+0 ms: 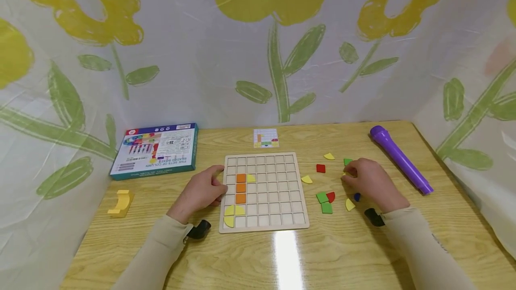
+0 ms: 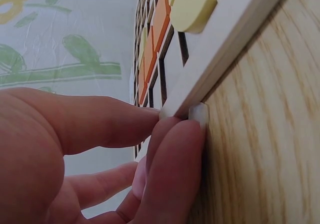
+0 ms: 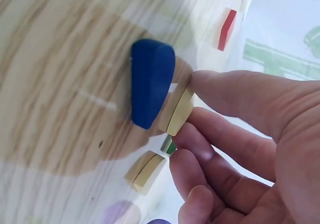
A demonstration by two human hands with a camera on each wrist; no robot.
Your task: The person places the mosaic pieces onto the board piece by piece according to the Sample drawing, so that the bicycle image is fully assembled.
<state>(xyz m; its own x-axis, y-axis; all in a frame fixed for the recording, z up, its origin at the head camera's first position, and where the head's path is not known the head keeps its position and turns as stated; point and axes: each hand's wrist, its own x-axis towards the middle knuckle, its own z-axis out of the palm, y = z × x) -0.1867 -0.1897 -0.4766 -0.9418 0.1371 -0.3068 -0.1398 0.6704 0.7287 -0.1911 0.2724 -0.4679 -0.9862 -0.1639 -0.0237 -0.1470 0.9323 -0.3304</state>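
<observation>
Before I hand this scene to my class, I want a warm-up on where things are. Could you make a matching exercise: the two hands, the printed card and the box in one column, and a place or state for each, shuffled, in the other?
Column one
1. Left hand
2. Right hand
3. Printed card
4. Teal-sided box

Column two
A. Just beyond the far edge of the grid board
B. Pinches a yellow piece
C. Near the far left corner of the table
D. At the left edge of the grid board

Pairs: 1-D, 2-B, 3-A, 4-C
</observation>
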